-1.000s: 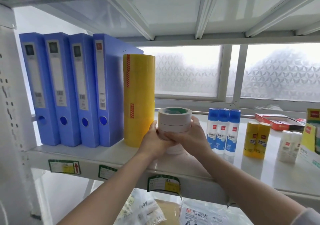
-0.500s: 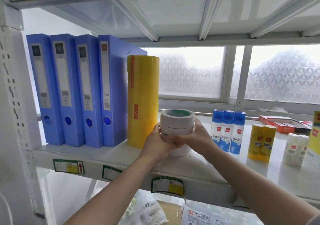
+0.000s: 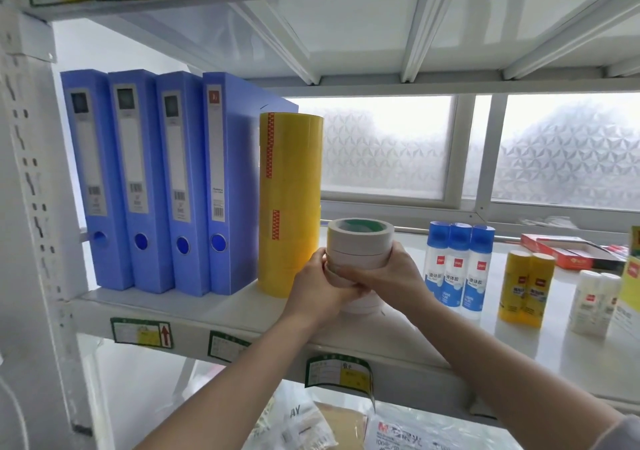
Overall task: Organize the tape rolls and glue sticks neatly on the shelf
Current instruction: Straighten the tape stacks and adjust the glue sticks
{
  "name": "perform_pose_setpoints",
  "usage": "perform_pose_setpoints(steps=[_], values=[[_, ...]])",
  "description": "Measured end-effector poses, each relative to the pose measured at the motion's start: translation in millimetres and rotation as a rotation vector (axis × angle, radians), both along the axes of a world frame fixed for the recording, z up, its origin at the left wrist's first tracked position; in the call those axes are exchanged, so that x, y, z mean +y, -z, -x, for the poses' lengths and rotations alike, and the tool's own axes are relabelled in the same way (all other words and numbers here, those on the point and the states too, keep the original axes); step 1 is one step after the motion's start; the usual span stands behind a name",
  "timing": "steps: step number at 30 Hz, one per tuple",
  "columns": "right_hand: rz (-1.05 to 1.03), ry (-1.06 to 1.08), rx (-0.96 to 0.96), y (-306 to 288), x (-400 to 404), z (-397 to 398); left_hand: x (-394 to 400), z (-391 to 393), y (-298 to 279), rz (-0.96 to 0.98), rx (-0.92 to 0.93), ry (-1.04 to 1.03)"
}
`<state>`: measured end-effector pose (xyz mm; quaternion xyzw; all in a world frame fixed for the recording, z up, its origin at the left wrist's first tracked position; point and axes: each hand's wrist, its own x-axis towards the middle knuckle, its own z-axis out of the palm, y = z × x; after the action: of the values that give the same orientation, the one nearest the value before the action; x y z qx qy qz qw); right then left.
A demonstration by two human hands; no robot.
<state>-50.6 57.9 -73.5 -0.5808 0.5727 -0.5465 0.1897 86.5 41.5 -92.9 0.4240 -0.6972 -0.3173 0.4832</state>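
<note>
A stack of white tape rolls [image 3: 360, 245] with a green core stands on the white shelf [image 3: 249, 305], just right of a tall column of yellow tape rolls [image 3: 290, 203]. My left hand [image 3: 317, 285] grips the stack's left side and my right hand [image 3: 391, 278] grips its right side; the fingers meet in front and hide the lower rolls. To the right stand three blue-capped liquid glue bottles [image 3: 458, 269], two yellow glue sticks [image 3: 526, 288] and two white glue sticks [image 3: 594, 302].
Four blue file boxes [image 3: 156, 179] stand at the shelf's left end against the yellow tape. A red box [image 3: 568, 250] lies at the back right, a yellow-green package [image 3: 631, 276] at the right edge. Bagged goods [image 3: 311, 422] lie on the shelf below. An upper shelf hangs close overhead.
Both hands stay clasped round the white tape stack next to the yellow column. The view has shifted slightly; the stack itself has barely moved.
</note>
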Motion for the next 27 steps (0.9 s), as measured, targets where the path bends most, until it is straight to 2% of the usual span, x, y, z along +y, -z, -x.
perform_pose_setpoints(steps=[12,21,27], values=[[0.051,0.028,-0.101,-13.9,-2.4,8.3,6.7,-5.5,-2.2,0.020,-0.058,-0.045],[0.026,0.000,-0.118,-10.3,-0.7,9.0,44.1,-53.1,-7.3,0.114,-0.072,-0.100],[-0.035,-0.018,-0.092,0.6,-0.9,2.6,55.9,-73.3,-32.4,0.151,0.113,-0.097]])
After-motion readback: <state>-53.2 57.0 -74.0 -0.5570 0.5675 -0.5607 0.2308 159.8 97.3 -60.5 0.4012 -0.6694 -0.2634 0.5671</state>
